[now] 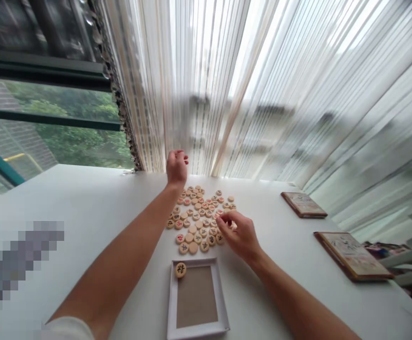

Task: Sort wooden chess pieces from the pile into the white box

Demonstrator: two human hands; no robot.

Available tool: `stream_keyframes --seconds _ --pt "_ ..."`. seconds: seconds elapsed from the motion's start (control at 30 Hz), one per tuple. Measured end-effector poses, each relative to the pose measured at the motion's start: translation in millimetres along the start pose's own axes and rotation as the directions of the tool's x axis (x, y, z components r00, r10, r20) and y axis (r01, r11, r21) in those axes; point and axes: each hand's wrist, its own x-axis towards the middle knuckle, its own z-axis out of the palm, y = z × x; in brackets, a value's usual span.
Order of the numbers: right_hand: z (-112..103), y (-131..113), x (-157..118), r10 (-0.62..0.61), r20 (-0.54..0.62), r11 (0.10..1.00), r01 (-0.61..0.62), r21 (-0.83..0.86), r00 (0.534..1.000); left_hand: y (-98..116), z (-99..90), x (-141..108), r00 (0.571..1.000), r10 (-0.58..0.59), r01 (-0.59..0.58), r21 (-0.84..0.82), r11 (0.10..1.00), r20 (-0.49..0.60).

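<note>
One piece (180,270) in tray (220,302); other pieces (202,212) loose on desk (85,208). Left hand (177,167) curled; right hand (239,231) at pieces, fingers bent; hold of either unclear.

The white tabletop (85,208) is strewn with round pale pieces (199,225); a shallow tray (222,297) and two flat brown-edged objects (354,255) are carried.

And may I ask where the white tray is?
In the head view, the white tray lies at bottom centre, below the scattered wooden discs, with one disc at its upper left corner.
</note>
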Motion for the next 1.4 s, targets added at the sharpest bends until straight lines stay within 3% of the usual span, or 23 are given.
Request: stream_keyframes --seconds 0.1,0.33,0.47,0.63,1.1,1.4 --pt "-11 18 10 0.074 -0.082 0.997 -0.076 -0.02 0.994 -12 -12.2 -3 0.999 -0.013 0.014 0.043 0.999 -0.033" --pt "-25 61 23 0.27 -0.196 0.96 -0.28 -0.024 0.943 -29 -93.1 -70 0.976 0.029 -0.092 0.291 0.952 0.215" --pt "-24 71 23 0.325 -0.185 0.944 -0.33 0.004 0.927 -36 -119.1 -95 0.97 0.022 -0.122 0.401 0.908 0.243" --pt "-26 75 23 0.347 -0.139 0.937 -0.348 0.018 0.928 -42 -120.2 -102 0.978 0.038 -0.132 0.462 0.877 0.207" --pt "-24 58 21 0.265 -0.07 0.963 -0.267 -0.023 0.962 -42 -121.3 -109 0.894 0.109 -0.32 0.448 0.835 0.435" --pt "-22 66 19 0.291 -0.064 0.957 -0.291 0.01 0.955 -41 -120.9 -109 0.884 0.123 -0.347 0.457 0.819 0.451"
